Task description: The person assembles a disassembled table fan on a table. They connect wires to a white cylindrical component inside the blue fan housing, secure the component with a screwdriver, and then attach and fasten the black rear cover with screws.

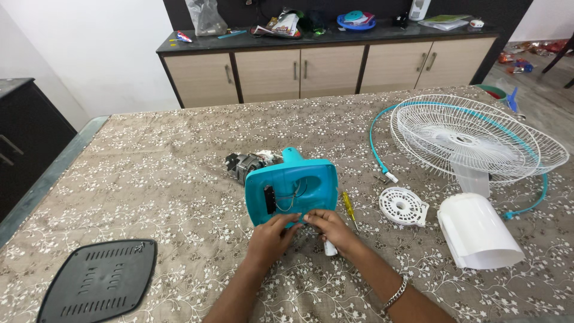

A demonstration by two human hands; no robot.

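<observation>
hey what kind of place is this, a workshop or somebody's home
Most likely a home room, not a workshop. The fan base under both hands lies on a table covered with a floral cloth, a cluttered sideboard with cupboard doors stands behind, and the white fan grilles rest nearby.

Fan parts spread across the counter (149,155), base housing (292,190) at the middle.

Both hands, left hand (270,238) and right hand (332,230), meet at the housing's near edge; the motor (246,164) sits just behind it. A screwdriver (348,207) lies right of the housing, then the round vented cap (403,206), then the motor cover (478,232). The grilles (472,137) fill the far right corner. The base plate (98,280) lies at the near left corner.
</observation>
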